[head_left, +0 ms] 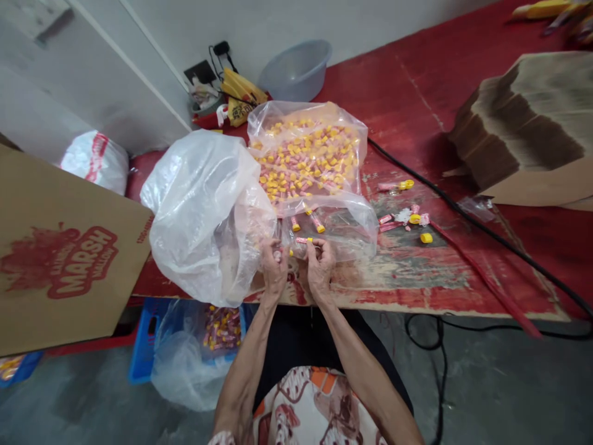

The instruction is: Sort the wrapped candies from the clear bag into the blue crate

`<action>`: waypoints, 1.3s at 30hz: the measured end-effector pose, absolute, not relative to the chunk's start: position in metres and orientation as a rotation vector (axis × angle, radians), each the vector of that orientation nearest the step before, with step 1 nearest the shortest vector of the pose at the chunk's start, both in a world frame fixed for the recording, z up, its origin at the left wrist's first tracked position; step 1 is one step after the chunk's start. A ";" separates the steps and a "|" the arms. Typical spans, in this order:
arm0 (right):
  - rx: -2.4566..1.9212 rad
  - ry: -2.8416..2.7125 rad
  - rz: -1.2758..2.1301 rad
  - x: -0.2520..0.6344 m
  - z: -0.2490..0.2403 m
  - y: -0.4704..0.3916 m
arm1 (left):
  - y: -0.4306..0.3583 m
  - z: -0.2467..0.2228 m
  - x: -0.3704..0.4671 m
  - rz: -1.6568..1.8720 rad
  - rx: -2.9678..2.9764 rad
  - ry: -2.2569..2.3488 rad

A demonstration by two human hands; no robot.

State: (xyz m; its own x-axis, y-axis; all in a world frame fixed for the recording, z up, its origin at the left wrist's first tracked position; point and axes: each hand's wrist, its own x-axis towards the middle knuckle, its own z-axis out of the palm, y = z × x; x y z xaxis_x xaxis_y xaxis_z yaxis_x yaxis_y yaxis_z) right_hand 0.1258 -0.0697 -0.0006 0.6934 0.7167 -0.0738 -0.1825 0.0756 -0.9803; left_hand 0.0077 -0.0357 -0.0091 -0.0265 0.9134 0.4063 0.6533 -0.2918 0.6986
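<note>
The big milky-white plastic bag (194,191) is parked just left of the hands, probably so it can be reached easily (contents can't really be made out). Right by it, a clear plastic bag (356,216) is laid down with loads of yellow-capped pink tubes (319,151) inside, its near end toward the body, likely so no stretching is needed. The right hand (321,264) is held low over that end, and a small pink-and-white tube with a yellow end (304,240) is pinched in its grip, by the tips, I guess for finer control. The left hand (274,266) is curled at the milky bag's edge with something pale showing at the fingers; whether it's actually gripped can't be told.

Surroundings: a pale wall (370,25), a grey floor (491,383) and a long red-painted table (393,93), worn to bare patches along the front. A brown carton printed in red (102,213) is stood at left, folded brown cardboard (542,136) is stacked at right, and a translucent bluish basin (296,71) is set against the wall. A black cable (440,192) is run across the table.
</note>
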 end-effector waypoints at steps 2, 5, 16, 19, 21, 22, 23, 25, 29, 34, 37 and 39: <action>-1.342 -0.508 0.715 0.126 -0.001 -0.070 | -0.035 -0.008 0.013 1.168 2.014 1.635; -1.357 -0.525 0.679 0.127 -0.003 -0.070 | -0.032 -0.005 0.020 1.217 1.977 1.583; -1.317 -0.468 0.653 0.128 -0.013 -0.066 | -0.012 -0.005 0.028 1.119 2.063 1.417; -1.357 -0.472 0.637 0.129 -0.013 -0.067 | -0.016 -0.004 0.025 1.240 2.065 1.483; -1.374 -0.479 0.635 0.129 -0.012 -0.068 | -0.018 -0.005 0.025 1.196 2.114 1.511; -1.378 -0.488 0.638 0.129 -0.012 -0.068 | -0.018 -0.005 0.025 1.139 2.144 1.507; -1.379 -0.497 0.641 0.129 -0.011 -0.068 | -0.016 -0.004 0.024 1.080 2.162 1.488; -1.378 -0.512 0.646 0.129 -0.010 -0.068 | -0.012 -0.002 0.023 1.020 2.119 1.445; -1.363 -0.514 0.654 0.129 -0.010 -0.068 | -0.004 0.003 0.021 1.148 1.844 1.512; -1.408 -0.632 0.606 0.129 -0.009 -0.070 | -0.005 0.004 0.019 1.112 2.000 1.467; -1.470 -0.698 0.540 0.129 -0.010 -0.073 | -0.007 0.009 0.012 1.145 2.054 1.442; -1.524 -0.737 0.480 0.129 -0.013 -0.074 | -0.010 0.011 0.007 1.264 1.989 1.495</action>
State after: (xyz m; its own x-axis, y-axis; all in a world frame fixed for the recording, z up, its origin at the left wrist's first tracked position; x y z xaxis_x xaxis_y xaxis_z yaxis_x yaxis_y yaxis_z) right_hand 0.1291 -0.0736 -0.0125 0.7034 0.6987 0.1305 0.1626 0.0206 -0.9865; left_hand 0.0065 -0.0105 0.0112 0.0458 0.8961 0.4415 0.5848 -0.3823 0.7154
